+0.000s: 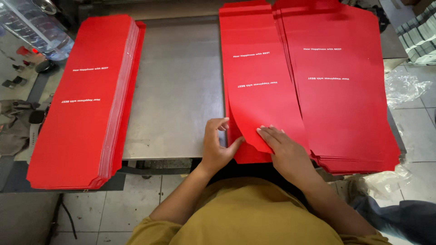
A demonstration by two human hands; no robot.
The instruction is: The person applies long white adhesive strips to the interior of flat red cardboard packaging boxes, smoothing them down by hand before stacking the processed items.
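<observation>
Three piles of flat red card sheets with small white print lie on a grey metal table (177, 90). My left hand (218, 145) pinches the near left edge of the middle pile's top red sheet (261, 90) between thumb and fingers. My right hand (284, 149) lies flat on that sheet's near corner, fingers spread. A tall neat stack of red sheets (86, 104) sits at the table's left. A fanned red pile (345, 90) lies to the right, partly under the middle one.
A clear plastic water jug (34, 27) lies at the far left, above a grey cloth (13, 127). Crumpled clear plastic (404, 86) lies on the tiled floor at the right. The table's front edge runs just in front of my body.
</observation>
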